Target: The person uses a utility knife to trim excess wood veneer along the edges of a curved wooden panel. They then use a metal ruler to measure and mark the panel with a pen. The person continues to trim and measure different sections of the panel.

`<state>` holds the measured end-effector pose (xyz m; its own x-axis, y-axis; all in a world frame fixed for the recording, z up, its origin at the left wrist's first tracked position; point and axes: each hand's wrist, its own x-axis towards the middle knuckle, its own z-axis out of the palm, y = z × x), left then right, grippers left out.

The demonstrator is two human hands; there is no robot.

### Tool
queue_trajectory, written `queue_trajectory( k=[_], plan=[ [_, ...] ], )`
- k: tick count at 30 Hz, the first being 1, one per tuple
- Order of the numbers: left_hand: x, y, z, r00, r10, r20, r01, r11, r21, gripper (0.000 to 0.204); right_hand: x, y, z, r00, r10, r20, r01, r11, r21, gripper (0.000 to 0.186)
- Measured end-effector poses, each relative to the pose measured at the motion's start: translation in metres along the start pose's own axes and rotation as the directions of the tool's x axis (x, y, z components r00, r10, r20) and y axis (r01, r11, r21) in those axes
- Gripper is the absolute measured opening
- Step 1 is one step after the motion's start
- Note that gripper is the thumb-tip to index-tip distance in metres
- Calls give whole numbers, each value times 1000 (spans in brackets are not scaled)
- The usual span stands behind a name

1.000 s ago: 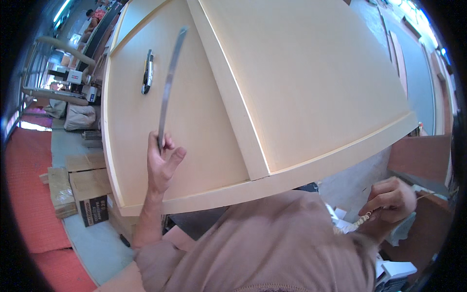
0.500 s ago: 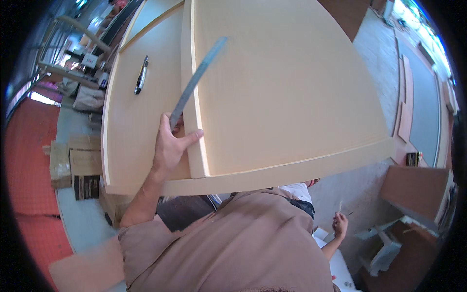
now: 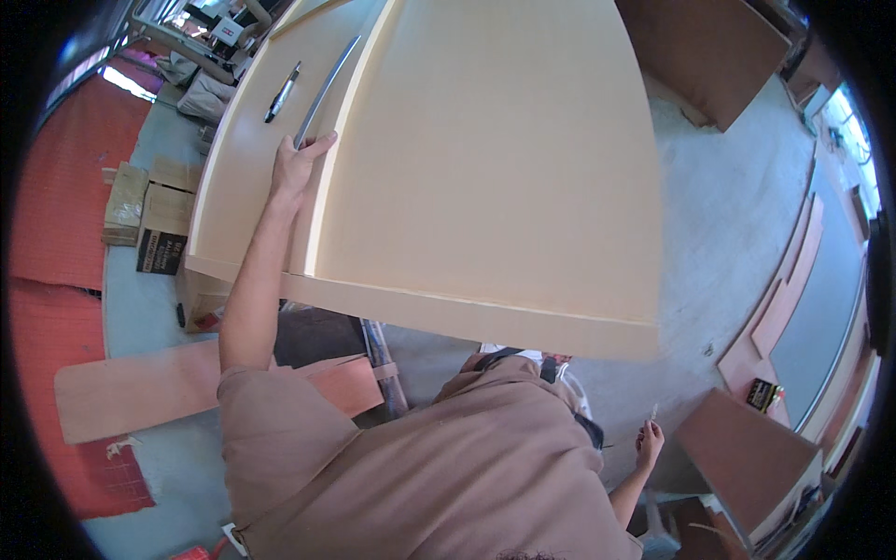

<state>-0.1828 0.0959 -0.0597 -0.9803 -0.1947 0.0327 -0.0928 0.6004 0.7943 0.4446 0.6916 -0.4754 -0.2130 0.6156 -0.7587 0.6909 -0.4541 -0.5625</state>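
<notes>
My left hand (image 3: 299, 159) grips a long thin metal strip (image 3: 331, 70) near its lower end, with the thumb at the raised divider (image 3: 359, 65) of a pale wooden panel assembly (image 3: 485, 168). A utility knife (image 3: 283, 91) lies in the left compartment, left of the strip. My right hand (image 3: 649, 439) is down by my side, away from the assembly, its fingers closed round a small thin object that I cannot make out.
Cardboard boxes (image 3: 163, 224) and red padding (image 3: 56, 345) are at the left. Brown boards (image 3: 705, 56) are at the upper right. Long stacked panels (image 3: 821, 299) and a brown box (image 3: 733, 439) lie on the right, on the grey floor (image 3: 719, 224).
My left hand has moved up with the strip, which now lies nearer the divider, along it. My right hand has dropped away from the front edge. The view has swung toward the right.
</notes>
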Motion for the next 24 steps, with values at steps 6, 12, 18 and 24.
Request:
queue_trajectory(
  k=[6, 12, 18, 24],
  plan=[
    [13, -14, 5, 999, 22, -24, -22, 1000, -4, 67, 70, -59, -25, 966, -240, 93, 250, 961, -118, 19],
    [17, -40, 2, 994, -67, -89, 51, 984, -172, 68, 97, -120, -28, 994, -108, 24, 111, 970, -215, 26],
    [41, -66, -10, 986, -137, -99, 139, 990, 22, 83, 148, -211, -7, 991, -32, 131, 78, 930, -361, 32],
    [28, -76, -5, 946, -93, -312, 220, 889, 401, 82, 234, -300, 5, 881, -297, 368, 459, 727, -510, 33]
  ],
)
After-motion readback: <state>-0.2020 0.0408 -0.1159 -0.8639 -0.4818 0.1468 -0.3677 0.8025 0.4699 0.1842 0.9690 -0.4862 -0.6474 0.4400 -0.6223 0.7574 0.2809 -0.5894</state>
